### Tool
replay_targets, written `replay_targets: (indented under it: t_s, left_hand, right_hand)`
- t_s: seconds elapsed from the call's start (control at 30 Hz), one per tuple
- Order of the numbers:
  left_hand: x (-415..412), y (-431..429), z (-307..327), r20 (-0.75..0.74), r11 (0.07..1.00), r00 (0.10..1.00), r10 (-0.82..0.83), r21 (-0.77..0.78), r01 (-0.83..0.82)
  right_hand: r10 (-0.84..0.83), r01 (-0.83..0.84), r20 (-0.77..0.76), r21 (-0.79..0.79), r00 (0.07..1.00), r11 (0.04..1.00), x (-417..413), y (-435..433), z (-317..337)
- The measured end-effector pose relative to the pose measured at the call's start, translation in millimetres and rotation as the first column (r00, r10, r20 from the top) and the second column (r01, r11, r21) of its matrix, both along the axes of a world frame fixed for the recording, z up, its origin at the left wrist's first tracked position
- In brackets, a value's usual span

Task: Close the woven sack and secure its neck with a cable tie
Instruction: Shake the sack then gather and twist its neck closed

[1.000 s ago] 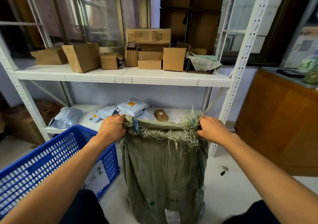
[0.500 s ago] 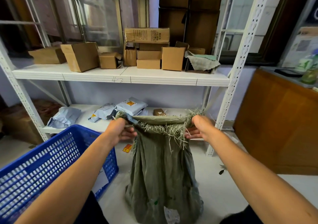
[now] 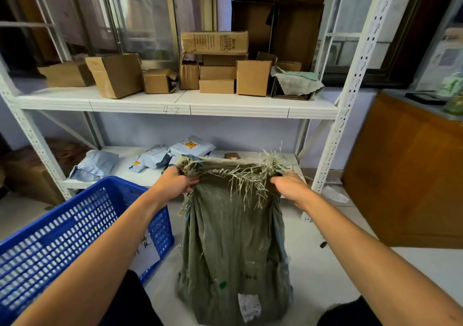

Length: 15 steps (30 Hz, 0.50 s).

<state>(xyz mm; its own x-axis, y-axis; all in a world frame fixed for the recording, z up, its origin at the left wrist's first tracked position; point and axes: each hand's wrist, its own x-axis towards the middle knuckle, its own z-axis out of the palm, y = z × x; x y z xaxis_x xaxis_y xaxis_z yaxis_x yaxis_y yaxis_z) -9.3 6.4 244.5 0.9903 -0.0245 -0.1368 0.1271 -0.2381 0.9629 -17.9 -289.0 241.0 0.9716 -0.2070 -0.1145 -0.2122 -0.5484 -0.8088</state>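
Head view. Sack (image 3: 233, 245) of green woven cloth stands on the floor in front of the white shelving unit (image 3: 175, 106), just right of the blue crate (image 3: 62, 238). We see the left hand (image 3: 179, 182) curled closed on the left corner of the frayed mouth (image 3: 233, 172), and the right hand (image 3: 290, 187) closed over the right corner, knuckles up. Both hands hold the top edge raised and stretched flat between them. We judge that this grip lets the contents settle toward the bottom of the sack and frees slack cloth for a neck. Below the hands the cloth hangs in long vertical folds, and a white label shows near its base. No cable tie is visible to us; the neck is not yet gathered. Loose strands at the mouth may snag during gathering.
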Motion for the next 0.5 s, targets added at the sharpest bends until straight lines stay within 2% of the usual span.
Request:
replay_targets:
  t_s: [0.1, 0.2, 0.27, 0.33, 0.37, 0.5]
  left_hand:
    - [2.5, -0.1, -0.7, 0.037, 0.986, 0.998, -0.041, 0.160, 0.034]
    - [3.3, 1.3, -2.9, 0.093, 0.951, 0.995, -0.021, 0.308, -0.008]
    - [2.0, 5.5, -5.4, 0.271, 0.822, 0.962, -0.045, 0.557, -0.119]
    - [1.8, 10.7, -9.1, 0.446, 0.652, 0.890, -0.099, 0.704, -0.281]
    - [1.1, 11.9, -9.7, 0.482, 0.608, 0.865, -0.140, 0.731, -0.310]
    - [0.9, 6.9, -13.6, 0.436, 0.554, 0.835, -0.337, 0.808, -0.199]
  right_hand:
    - [0.057, -0.027, 0.091, -0.298, 0.994, 0.954, 5.7, -1.0, -6.1]
    - [0.086, 0.004, 0.171, -0.464, 0.982, 0.886, 1.9, 0.5, -6.7]
    - [0.164, -0.003, 0.231, -0.571, 0.959, 0.821, 1.2, -4.8, -10.5]
    - [0.260, -0.040, 0.219, -0.689, 0.941, 0.724, 0.3, -9.9, -10.5]
    - [0.301, -0.064, 0.189, -0.744, 0.935, 0.665, -0.8, -10.8, -8.7]
    - [0.415, -0.095, 0.078, -0.920, 0.907, 0.380, -0.5, -5.4, 0.6]
